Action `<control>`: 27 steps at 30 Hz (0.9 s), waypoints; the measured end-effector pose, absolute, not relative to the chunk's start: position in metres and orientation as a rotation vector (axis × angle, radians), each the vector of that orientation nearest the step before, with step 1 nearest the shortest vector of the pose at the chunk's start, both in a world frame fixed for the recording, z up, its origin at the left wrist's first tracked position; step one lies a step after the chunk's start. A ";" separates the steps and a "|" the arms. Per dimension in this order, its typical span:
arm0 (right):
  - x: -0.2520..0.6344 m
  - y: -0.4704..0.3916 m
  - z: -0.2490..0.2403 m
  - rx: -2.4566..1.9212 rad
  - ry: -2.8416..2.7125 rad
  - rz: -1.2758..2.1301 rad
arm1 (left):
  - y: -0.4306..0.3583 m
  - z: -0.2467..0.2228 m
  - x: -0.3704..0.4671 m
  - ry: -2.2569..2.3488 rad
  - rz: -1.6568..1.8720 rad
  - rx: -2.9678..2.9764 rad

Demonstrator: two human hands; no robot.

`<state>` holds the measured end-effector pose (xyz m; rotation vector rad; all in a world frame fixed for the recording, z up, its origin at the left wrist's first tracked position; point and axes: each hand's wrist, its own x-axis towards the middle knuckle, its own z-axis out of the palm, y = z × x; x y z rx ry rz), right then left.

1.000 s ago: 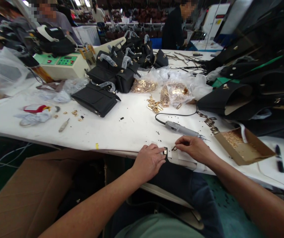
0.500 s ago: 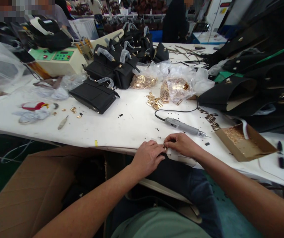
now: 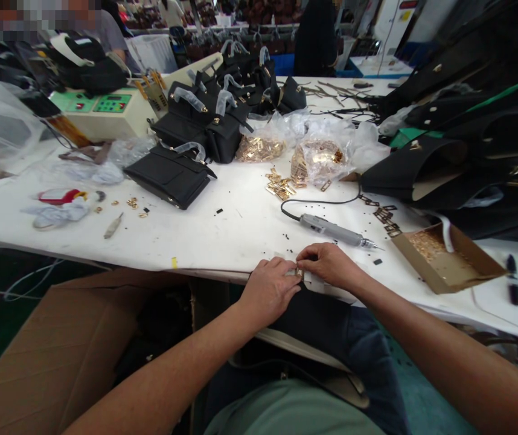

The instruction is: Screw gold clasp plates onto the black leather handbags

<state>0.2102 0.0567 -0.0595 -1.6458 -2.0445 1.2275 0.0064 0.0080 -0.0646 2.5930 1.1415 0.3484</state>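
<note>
At the front edge of the table, my left hand point(image 3: 270, 285) lies with its fingers bent over the edge of a black bag piece point(image 3: 317, 314), gripping it beside a small gold metal fitting point(image 3: 300, 273). The black piece hangs from the table edge onto my lap. Close against the fitting, my right hand point(image 3: 326, 264) pinches thumb and forefinger together; what sits between the fingertips is too small to make out. A grey electric screwdriver point(image 3: 331, 229) with a black cord rests on the table just beyond my right hand.
An open cardboard box point(image 3: 444, 266) of small gold parts stands at right. Behind are bags of gold fittings point(image 3: 317, 162), loose gold plates point(image 3: 279, 184) and black handbags point(image 3: 172, 175). More black bag bodies point(image 3: 422, 163) pile up at right. A large carton point(image 3: 60, 344) is below left.
My right fingertips have shifted very slightly left at the fitting, and the gold piece shows a little more. My left hand stays in place; the view has moved slightly.
</note>
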 end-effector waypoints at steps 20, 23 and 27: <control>0.220 0.036 -0.072 -1.757 -2.009 0.967 | 0.007 -0.065 0.007 1.158 0.298 2.604; 0.220 0.038 -0.072 -1.758 -2.010 0.975 | 0.007 -0.063 0.008 1.170 0.262 2.615; 0.219 0.038 -0.073 -1.770 -2.004 0.972 | 0.007 -0.057 0.011 1.153 0.225 2.671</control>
